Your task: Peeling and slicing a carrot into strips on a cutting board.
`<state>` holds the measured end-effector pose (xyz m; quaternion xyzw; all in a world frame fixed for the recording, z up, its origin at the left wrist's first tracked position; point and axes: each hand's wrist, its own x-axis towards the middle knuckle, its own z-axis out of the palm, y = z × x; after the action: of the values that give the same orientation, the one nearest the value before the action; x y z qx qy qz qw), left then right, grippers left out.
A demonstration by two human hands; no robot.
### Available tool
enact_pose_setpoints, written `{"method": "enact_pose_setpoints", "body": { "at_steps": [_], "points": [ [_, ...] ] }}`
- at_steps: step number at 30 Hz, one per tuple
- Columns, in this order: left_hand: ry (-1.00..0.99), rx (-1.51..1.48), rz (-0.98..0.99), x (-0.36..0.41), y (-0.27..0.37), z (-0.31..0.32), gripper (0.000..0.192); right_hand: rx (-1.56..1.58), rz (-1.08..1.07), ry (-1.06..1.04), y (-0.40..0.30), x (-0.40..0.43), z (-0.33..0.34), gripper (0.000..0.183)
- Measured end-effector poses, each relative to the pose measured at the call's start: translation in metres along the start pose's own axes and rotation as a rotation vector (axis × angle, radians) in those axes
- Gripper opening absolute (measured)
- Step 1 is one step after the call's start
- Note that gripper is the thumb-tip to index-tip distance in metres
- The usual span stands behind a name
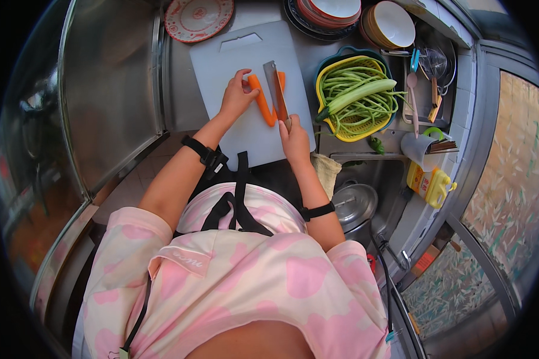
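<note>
A pale plastic cutting board (233,139) lies before me. On it is a long peeled orange carrot piece (262,104), with the thumb and fingers of my left hand (239,95) curled at its far end. My right hand (295,140) grips the handle of a cleaver (276,87). The blade points away from me, just right of that piece. A second carrot piece (282,80) shows beside the blade, which partly hides it. Where the two orange pieces meet near the cleaver's handle, I cannot tell if they are joined.
Right of the board, a yellow colander (339,134) holds long beans and a green gourd (364,96). Plates and bowls (328,18) are stacked behind. A sink (393,188) with a lidded metal pot (352,206) is at the right. A patterned plate (199,19) sits far left.
</note>
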<state>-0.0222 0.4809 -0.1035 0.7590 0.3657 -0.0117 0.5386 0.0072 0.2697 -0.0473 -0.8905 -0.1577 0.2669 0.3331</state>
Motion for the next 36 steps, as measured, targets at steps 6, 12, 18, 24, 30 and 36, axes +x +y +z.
{"method": "enact_pose_setpoints", "body": {
  "at_steps": [6, 12, 18, 24, 30, 36],
  "points": [
    [0.03, 0.132, 0.153, 0.003, 0.009, 0.009, 0.052, 0.005, -0.032, -0.023, 0.006, -0.001, -0.01, 0.025],
    [0.092, 0.194, 0.143, 0.008, 0.011, 0.017, 0.051, 0.025, -0.048, 0.017, 0.001, -0.013, -0.007, 0.024],
    [0.057, 0.126, 0.172, 0.011, -0.001, 0.009, 0.045, 0.036, -0.037, -0.033, -0.002, -0.025, -0.004, 0.025],
    [0.036, 0.108, 0.148, 0.005, -0.01, -0.004, 0.049, -0.032, -0.049, -0.047, 0.003, -0.035, -0.008, 0.025],
    [0.019, -0.159, 0.025, 0.004, -0.021, -0.023, 0.049, -0.133, -0.117, -0.038, 0.016, -0.035, -0.008, 0.024],
    [0.013, -0.149, 0.013, 0.011, -0.02, -0.063, 0.047, -0.045, -0.072, -0.054, 0.018, -0.035, -0.012, 0.024]
  ]
}}
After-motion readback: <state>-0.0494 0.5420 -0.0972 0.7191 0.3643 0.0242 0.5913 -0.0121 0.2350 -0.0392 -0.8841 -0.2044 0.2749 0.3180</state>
